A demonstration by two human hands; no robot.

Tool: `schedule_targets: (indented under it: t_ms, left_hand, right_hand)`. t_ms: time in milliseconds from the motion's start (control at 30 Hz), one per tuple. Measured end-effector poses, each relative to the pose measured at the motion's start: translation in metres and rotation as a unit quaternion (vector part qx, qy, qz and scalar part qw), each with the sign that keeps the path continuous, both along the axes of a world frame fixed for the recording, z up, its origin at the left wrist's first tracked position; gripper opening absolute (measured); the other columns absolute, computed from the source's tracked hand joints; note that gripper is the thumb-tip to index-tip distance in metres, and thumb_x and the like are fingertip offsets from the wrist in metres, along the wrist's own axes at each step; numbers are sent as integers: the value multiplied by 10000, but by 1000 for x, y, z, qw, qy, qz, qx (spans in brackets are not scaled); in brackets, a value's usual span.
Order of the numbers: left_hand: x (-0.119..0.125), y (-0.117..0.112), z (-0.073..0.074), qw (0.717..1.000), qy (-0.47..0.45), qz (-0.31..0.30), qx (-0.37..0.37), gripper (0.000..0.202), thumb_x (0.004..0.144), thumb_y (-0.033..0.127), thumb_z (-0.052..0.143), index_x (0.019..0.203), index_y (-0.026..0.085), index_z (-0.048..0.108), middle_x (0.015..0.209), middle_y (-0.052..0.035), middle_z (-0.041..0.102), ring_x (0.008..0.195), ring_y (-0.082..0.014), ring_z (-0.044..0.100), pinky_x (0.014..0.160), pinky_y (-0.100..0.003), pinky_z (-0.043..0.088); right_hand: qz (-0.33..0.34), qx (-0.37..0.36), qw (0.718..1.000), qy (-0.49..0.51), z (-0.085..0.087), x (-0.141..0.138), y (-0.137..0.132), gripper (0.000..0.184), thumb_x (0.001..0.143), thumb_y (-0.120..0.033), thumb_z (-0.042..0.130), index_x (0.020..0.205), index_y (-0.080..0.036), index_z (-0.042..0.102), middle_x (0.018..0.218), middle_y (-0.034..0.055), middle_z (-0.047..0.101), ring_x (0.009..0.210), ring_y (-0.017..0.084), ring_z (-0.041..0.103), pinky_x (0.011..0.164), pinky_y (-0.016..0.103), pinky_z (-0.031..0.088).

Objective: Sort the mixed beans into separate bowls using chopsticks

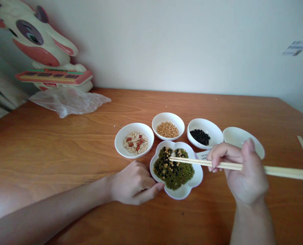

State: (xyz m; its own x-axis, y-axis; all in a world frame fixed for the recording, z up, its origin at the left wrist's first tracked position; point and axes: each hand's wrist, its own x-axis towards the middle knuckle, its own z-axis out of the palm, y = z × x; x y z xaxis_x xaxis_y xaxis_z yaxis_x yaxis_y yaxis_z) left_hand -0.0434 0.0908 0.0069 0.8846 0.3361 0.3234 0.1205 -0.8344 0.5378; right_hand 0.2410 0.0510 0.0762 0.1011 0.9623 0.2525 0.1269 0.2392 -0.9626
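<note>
Brown wooden table (64,149) against a plain pale wall (179,41). White flower-shaped dish (189,185) of mixed green, black and yellow beans sits centre; left hand (133,183) rests curled against its rim. Right hand (239,170), closed, grips pale wooden chopsticks (192,161), tips over the beans.

Single head-worn view, looking forward and down across the table (64,143), close above both hands and the bowls, wall behind, no second view to overlap

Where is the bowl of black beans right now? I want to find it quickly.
In the head view, the bowl of black beans sits right of centre on the table, between the yellow bean bowl and an empty dish.
</note>
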Motion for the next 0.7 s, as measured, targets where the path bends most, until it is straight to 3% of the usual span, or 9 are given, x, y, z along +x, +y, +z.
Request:
schedule_targets:
  t_ms: [167,433,700]
  left_hand:
    - [-1,1,0,1000,-8,-2,5,485,1098,216,477,613,201,503,535,-16,585,456,-118,521,475,-333,279]
    - [-2,1,-1,1000,-2,-3,-8,479,1091,232,491,613,203,493,533,-11,582,452,-116,504,477,-334,283]
    - [-2,1,-4,1000,-12,-3,-5,475,1086,232,509,612,202,503,542,-15,603,469,-120,535,492,-341,285]
  right_hand:
    - [90,-47,994,-48,-1,-7,0,790,1067,-721,268,587,-217,641,569,47,584,574,173,550,555,333,403]
    - [133,-49,988,-58,-5,-27,1,649,1119,-574,359,681,-213,674,662,22,633,628,152,573,629,328,413]
    - [156,-75,980,-101,-12,-27,5,783,1092,-694,159,688,-227,639,661,29,610,640,170,560,612,340,391]
